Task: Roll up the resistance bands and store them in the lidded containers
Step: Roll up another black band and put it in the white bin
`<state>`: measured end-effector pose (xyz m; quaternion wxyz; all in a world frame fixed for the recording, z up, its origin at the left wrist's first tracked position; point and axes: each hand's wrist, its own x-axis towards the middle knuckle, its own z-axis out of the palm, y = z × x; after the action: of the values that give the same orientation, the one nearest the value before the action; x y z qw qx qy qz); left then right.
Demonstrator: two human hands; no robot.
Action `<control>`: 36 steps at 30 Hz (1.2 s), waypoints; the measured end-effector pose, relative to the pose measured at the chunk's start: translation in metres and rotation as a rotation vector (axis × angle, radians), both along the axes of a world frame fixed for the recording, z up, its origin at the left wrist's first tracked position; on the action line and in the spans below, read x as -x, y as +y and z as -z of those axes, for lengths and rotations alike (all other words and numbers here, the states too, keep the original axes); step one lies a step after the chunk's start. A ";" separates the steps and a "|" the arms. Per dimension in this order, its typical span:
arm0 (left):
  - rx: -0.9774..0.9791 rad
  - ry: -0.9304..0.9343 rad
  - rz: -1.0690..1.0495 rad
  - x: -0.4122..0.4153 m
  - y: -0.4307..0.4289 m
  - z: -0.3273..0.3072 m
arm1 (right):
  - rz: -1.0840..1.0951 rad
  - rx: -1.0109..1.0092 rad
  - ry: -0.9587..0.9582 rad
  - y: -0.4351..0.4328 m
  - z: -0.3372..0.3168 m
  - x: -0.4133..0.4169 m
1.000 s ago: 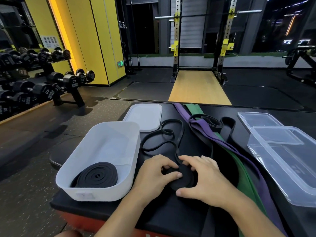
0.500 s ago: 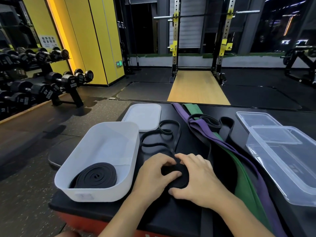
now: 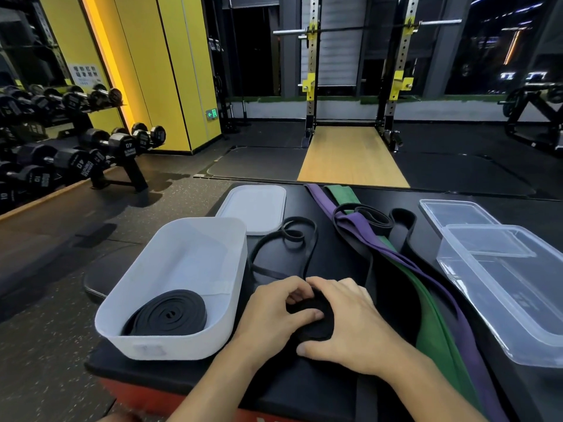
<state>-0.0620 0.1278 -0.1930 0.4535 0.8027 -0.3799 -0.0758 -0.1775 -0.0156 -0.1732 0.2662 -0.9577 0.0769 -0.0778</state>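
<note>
- The left hand and right hand meet near the middle of the front edge of the black pad. Both are curled round a half-wound black coil that lies flat on the pad.
- The left thumb lies across the top of the coil, with the fingers hooked over its far rim. The right hand cups the coil's right side, its thumb at the near rim.
- The coil's loose tail, a narrow black strip, runs away from the hands in slack loops toward the far edge.
- Just left of the hands, at the front-left corner, stands an open white tub with a rolled black band lying flat inside it.
- The white lid lies behind the tub, near the far-left corner.
- To the right of the hands, a purple band and a green band stretch unrolled from the far edge to the front edge. A wide black band loops across them.
- Along the right edge sits a clear container, open, with its clear lid behind it.
- Beyond the pad, a dumbbell rack stands on the left and a squat rack straight ahead.
</note>
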 end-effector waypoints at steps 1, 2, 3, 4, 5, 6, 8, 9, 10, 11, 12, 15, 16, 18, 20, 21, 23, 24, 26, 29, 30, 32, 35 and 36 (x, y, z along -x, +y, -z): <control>0.007 0.008 0.004 0.000 0.000 0.000 | -0.004 -0.018 -0.004 0.000 -0.001 0.001; 0.013 0.015 -0.001 0.001 0.000 0.000 | 0.001 -0.028 -0.004 -0.001 -0.003 0.001; 0.016 0.017 -0.011 0.001 0.000 0.000 | 0.011 -0.027 -0.004 -0.001 -0.004 0.002; 0.018 0.013 -0.021 0.001 0.000 0.000 | 0.023 -0.019 -0.005 -0.001 -0.005 0.003; 0.021 0.001 -0.026 0.001 0.000 0.000 | 0.034 -0.010 -0.004 -0.001 -0.006 0.004; 0.031 -0.013 -0.025 0.000 0.000 0.001 | 0.046 -0.005 0.001 -0.001 -0.006 0.005; 0.062 -0.016 -0.013 -0.001 -0.001 0.001 | 0.066 -0.005 0.012 -0.001 -0.004 0.006; 0.070 -0.006 -0.006 -0.001 -0.001 0.001 | 0.067 -0.004 0.012 -0.001 -0.002 0.006; 0.073 0.001 -0.001 -0.001 -0.001 0.001 | 0.057 0.006 0.004 -0.002 -0.001 0.006; 0.076 0.000 0.002 -0.001 -0.001 0.001 | 0.037 0.024 -0.010 -0.003 0.001 0.006; 0.077 -0.002 0.003 -0.001 -0.001 0.001 | 0.020 0.041 -0.022 -0.003 0.002 0.005; 0.074 -0.008 -0.011 -0.001 0.000 0.000 | 0.017 0.038 -0.013 -0.004 0.001 0.003; 0.072 -0.016 -0.015 -0.001 0.000 0.000 | 0.015 0.046 -0.005 -0.005 0.000 0.003; 0.071 -0.036 -0.020 -0.001 0.000 0.000 | 0.006 0.076 0.003 -0.007 0.000 0.002; 0.074 -0.042 -0.023 -0.002 0.000 0.001 | -0.003 0.076 0.010 -0.008 0.002 0.002; 0.076 -0.045 -0.020 -0.002 -0.001 0.002 | -0.006 0.070 0.013 -0.008 0.004 0.002; 0.077 -0.056 -0.008 -0.003 -0.001 0.002 | -0.005 0.060 0.013 -0.008 0.005 0.001; 0.080 -0.060 0.001 -0.003 -0.001 0.002 | -0.002 0.057 0.017 -0.007 0.003 0.000; 0.090 -0.059 0.025 -0.002 0.000 0.002 | 0.001 0.055 0.041 -0.006 0.001 -0.002; 0.075 -0.073 0.044 0.001 0.000 0.001 | 0.022 0.069 0.052 -0.003 0.000 -0.003; 0.056 -0.099 0.039 0.001 0.000 0.001 | 0.048 0.089 0.039 -0.002 0.001 -0.003; 0.007 -0.161 0.006 0.004 -0.001 -0.001 | 0.146 0.127 0.004 0.000 0.004 -0.004; -0.013 -0.188 -0.071 0.005 -0.002 -0.002 | 0.310 0.179 -0.054 0.005 0.007 -0.006; -0.009 -0.171 -0.089 0.005 -0.002 -0.001 | 0.329 0.191 -0.067 0.006 0.007 -0.007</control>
<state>-0.0669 0.1261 -0.1915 0.4187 0.8243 -0.3809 0.0115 -0.1703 -0.0092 -0.1804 0.1602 -0.9500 0.2157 -0.1589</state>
